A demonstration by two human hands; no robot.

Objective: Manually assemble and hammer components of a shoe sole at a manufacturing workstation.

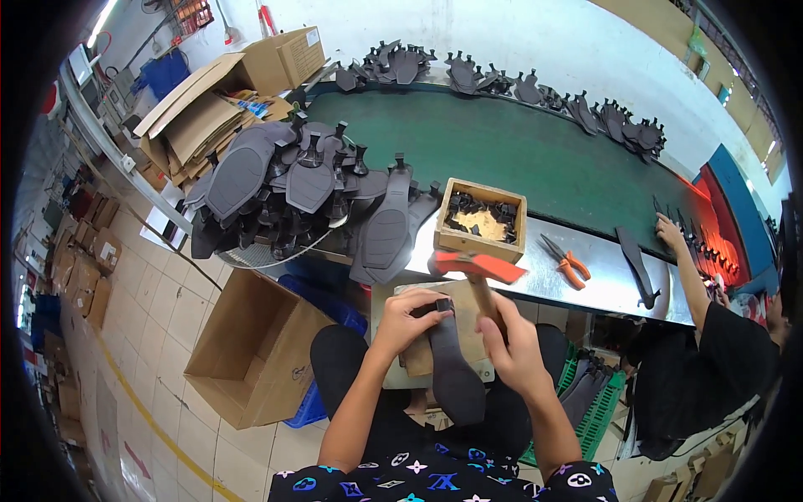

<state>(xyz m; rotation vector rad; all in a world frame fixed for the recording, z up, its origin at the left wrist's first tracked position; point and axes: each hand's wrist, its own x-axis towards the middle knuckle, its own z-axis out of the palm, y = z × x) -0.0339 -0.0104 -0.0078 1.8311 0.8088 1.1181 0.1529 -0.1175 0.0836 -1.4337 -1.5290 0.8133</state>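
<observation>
My left hand is closed round the heel end of a dark grey shoe sole, its fingers at the small black heel piece. The sole's wide toe part points toward me, over a pale work block between my knees. In my right hand is the wooden handle of a hammer with an orange-red head. That head appears above and beyond the sole's heel, apart from it. Just past the hammer stands a wooden box of small black pieces. Orange-handled pliers lie to its right.
A heap of heeled soles rises at left, above an open cardboard box. More soles line the far side of the green conveyor belt. A co-worker's hand reaches in at right, near an orange-lit blue machine.
</observation>
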